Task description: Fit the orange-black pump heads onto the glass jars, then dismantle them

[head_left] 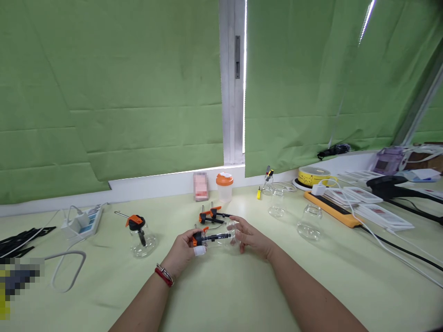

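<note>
Reference point: the held items, at the centre of the dial, above the pale tabletop [224, 299]. My left grip [182, 251], with a white wrap on the thumb, is closed around a black-and-orange top [197, 239]. Its dark stem [218, 237] points to 3 o'clock, in line with a clear glass jar [230, 228] lying sideways. My right grip [254, 240] has its fingers and thumb curled about that jar's far end. How deep the stem sits in the glass, I cannot tell.

Surroundings: at 9 o'clock, well apart, stands a fitted jar [143, 242] carrying a similar black-and-orange piece. At 12 o'clock, just beyond my hands, lie two spare tops [210, 215]; farther along that bearing stands an orange-lidded cup [224, 188]. One glass vessel [277, 206] stands at 2 o'clock, another clear vessel [310, 224] at 3, near an orange power strip [332, 210].
</note>
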Available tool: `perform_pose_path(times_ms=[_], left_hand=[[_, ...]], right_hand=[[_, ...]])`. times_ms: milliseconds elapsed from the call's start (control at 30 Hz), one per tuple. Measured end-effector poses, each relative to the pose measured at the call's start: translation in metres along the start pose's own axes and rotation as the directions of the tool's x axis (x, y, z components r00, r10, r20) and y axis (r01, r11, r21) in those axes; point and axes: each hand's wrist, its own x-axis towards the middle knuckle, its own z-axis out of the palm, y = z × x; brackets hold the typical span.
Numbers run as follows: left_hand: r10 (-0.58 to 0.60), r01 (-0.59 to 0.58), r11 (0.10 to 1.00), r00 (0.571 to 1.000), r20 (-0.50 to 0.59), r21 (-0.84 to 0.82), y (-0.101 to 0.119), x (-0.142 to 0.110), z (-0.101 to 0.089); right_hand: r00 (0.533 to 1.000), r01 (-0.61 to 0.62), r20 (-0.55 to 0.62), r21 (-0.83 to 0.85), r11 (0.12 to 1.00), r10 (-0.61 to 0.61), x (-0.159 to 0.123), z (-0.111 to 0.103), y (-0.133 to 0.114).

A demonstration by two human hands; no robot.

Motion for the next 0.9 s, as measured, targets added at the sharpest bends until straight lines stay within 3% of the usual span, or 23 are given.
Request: perform_pose_path(times_ms=[900], left_hand=[[-0.018, 0.018, 1.0, 1.0, -0.008, -0.006, 0.002, -0.001, 0.002]], right_hand=[[0.994, -0.073, -0.085, -0.081, 0.994, 0.066, 0.006, 0.002, 0.009]])
